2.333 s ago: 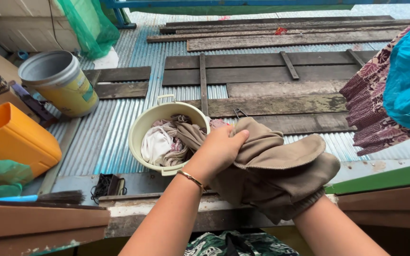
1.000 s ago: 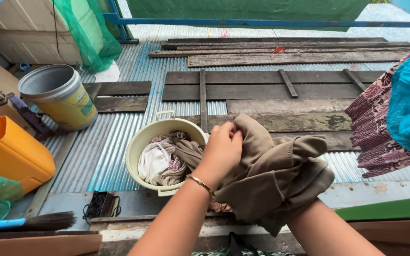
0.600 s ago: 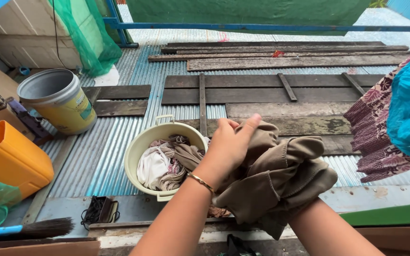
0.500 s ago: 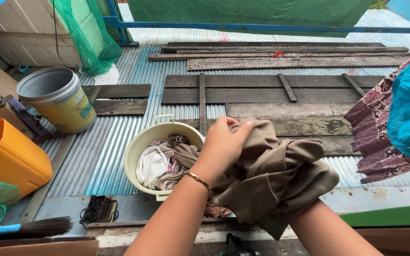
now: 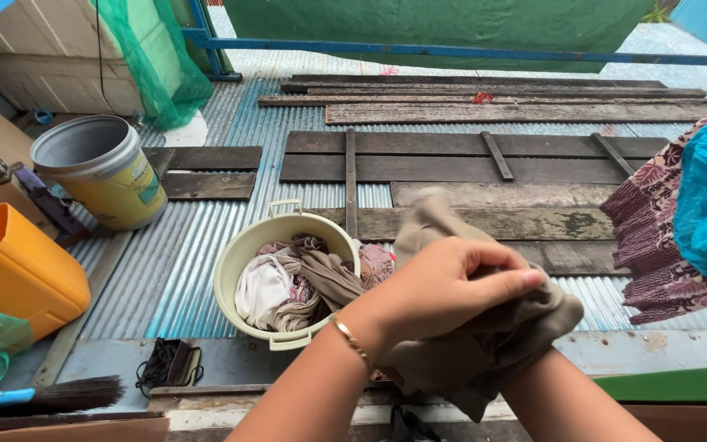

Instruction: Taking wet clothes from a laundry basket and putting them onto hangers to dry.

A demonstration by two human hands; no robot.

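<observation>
Starting from the left, I see the orange bin (image 5: 18, 266), the grey bucket (image 5: 96, 164) and the cream basin (image 5: 243, 245) of laundry; my left hand (image 5: 443, 286) closes around the khaki cloth (image 5: 484, 344) bunched over my hidden right hand. It looks soft, limp, probably damp-heavy; best gripped at a hem.

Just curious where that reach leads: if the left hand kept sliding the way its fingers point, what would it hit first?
The left hand points rightward across the khaki garment. Past that, probably the patterned purple cloth hanging at the right, though depth is unclear.
</observation>
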